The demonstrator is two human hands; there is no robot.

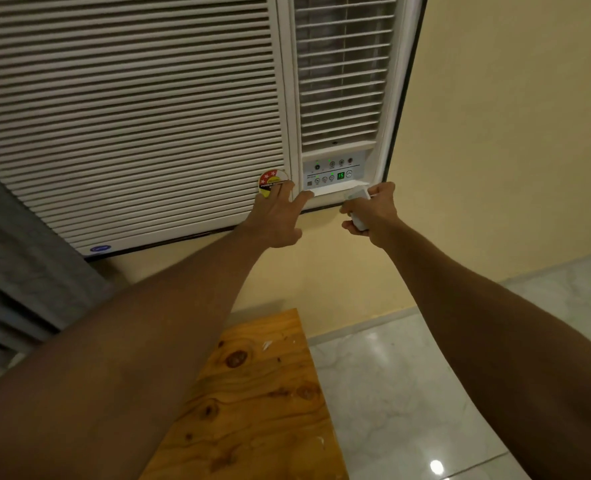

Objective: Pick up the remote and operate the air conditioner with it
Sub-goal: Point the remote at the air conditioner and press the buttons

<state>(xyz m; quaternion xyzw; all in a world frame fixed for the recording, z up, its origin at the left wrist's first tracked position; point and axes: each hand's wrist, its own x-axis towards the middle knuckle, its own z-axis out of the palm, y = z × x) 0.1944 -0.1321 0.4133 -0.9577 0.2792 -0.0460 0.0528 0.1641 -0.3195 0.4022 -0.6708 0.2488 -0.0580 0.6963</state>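
A white window air conditioner (131, 116) fills the wall ahead, with louvred grilles and a control panel (334, 171) at its lower right; a green display there reads 15. My right hand (373, 213) holds a small white remote (358, 206) just below the panel, its tip close to the unit's bottom ledge. My left hand (280, 213) rests with spread fingers against the unit's lower edge, beside a round sticker (271, 181), one finger touching the ledge under the panel.
A wooden board or table top (259, 393) with knots lies below my arms. A glossy pale tiled floor (425, 393) spreads to the right. A yellow wall (495, 150) surrounds the unit. Grey curtain folds (17, 265) hang at the left.
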